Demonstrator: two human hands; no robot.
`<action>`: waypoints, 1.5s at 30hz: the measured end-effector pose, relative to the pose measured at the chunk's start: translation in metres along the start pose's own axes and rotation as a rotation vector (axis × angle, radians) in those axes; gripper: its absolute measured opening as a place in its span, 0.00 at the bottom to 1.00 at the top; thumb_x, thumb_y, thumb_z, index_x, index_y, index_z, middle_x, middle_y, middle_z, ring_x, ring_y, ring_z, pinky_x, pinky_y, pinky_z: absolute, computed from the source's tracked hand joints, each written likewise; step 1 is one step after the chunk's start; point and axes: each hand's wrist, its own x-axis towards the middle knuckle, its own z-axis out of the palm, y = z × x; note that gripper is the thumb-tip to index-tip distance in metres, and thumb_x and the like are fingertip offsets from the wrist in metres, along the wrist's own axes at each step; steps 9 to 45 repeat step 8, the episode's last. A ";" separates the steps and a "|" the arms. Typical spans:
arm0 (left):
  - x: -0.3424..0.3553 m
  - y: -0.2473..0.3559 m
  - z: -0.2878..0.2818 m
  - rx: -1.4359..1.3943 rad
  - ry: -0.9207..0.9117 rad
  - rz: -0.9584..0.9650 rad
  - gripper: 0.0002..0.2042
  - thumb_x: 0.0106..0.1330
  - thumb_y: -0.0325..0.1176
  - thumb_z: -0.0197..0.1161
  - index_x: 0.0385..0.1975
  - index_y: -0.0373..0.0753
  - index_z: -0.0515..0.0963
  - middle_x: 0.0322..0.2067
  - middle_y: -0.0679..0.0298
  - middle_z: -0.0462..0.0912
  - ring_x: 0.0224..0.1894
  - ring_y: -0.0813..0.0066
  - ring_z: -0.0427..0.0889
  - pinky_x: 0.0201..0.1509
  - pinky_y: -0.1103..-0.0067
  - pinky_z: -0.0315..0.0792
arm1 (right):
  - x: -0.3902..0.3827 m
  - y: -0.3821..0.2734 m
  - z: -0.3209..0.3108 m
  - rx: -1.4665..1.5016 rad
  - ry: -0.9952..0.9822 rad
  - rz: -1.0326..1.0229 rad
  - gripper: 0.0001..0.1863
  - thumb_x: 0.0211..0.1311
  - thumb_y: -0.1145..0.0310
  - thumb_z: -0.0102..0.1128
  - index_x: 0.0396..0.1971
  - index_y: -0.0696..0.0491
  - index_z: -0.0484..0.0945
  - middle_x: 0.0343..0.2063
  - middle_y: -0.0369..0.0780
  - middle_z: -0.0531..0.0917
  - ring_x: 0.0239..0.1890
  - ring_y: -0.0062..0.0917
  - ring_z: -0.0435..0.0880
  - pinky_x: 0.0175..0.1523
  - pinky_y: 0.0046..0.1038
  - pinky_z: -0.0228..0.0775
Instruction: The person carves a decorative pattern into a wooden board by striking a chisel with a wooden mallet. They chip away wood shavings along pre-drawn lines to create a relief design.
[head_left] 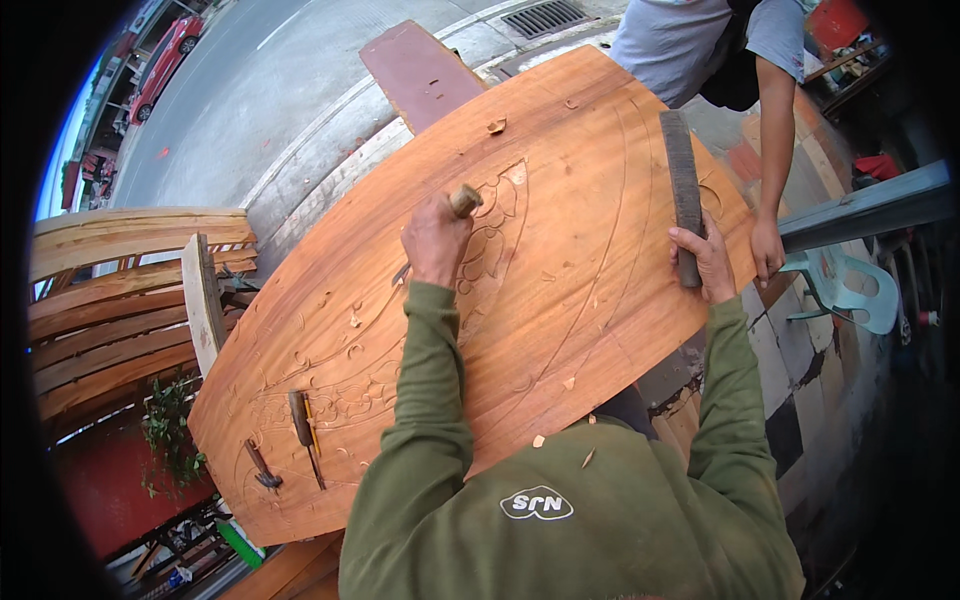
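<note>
My left hand [437,240] is wrapped round a chisel, its wooden handle [466,200] rising above the fist. A bit of the metal blade shows to the left of the hand, over the carved lines of a large orange-brown wooden panel [590,250]. In my right hand [710,258] is a long, dark, flat wooden bat [682,165], held by its near end above the panel's right part. A wooden-handled chisel [301,418], a yellow pencil [313,425] and a short wooden-handled tool [262,462] lie at the panel's left end. Carved scrollwork and several wood chips mark the surface.
Another person's hand [767,250] rests at the panel's right edge. A pale teal plastic chair [850,290] stands beyond it. Stacked planks [120,310] and a leafy plant [168,430] are at left. A purplish board [422,75] sticks out behind the panel, near the road [280,60].
</note>
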 end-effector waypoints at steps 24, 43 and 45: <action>-0.178 -0.013 -0.072 0.106 0.019 -0.271 0.08 0.61 0.36 0.75 0.39 0.47 0.85 0.36 0.55 0.91 0.38 0.55 0.92 0.44 0.63 0.86 | 0.012 0.021 -0.026 0.078 -0.129 -0.069 0.29 0.65 0.59 0.75 0.59 0.57 0.74 0.29 0.38 0.82 0.28 0.22 0.85 0.35 0.27 0.83; -0.178 -0.013 -0.072 0.106 0.019 -0.271 0.08 0.61 0.36 0.75 0.39 0.47 0.85 0.36 0.55 0.91 0.38 0.55 0.92 0.44 0.63 0.86 | 0.012 0.021 -0.026 0.078 -0.129 -0.069 0.29 0.65 0.59 0.75 0.59 0.57 0.74 0.29 0.38 0.82 0.28 0.22 0.85 0.35 0.27 0.83; -0.178 -0.013 -0.072 0.106 0.019 -0.271 0.08 0.61 0.36 0.75 0.39 0.47 0.85 0.36 0.55 0.91 0.38 0.55 0.92 0.44 0.63 0.86 | 0.012 0.021 -0.026 0.078 -0.129 -0.069 0.29 0.65 0.59 0.75 0.59 0.57 0.74 0.29 0.38 0.82 0.28 0.22 0.85 0.35 0.27 0.83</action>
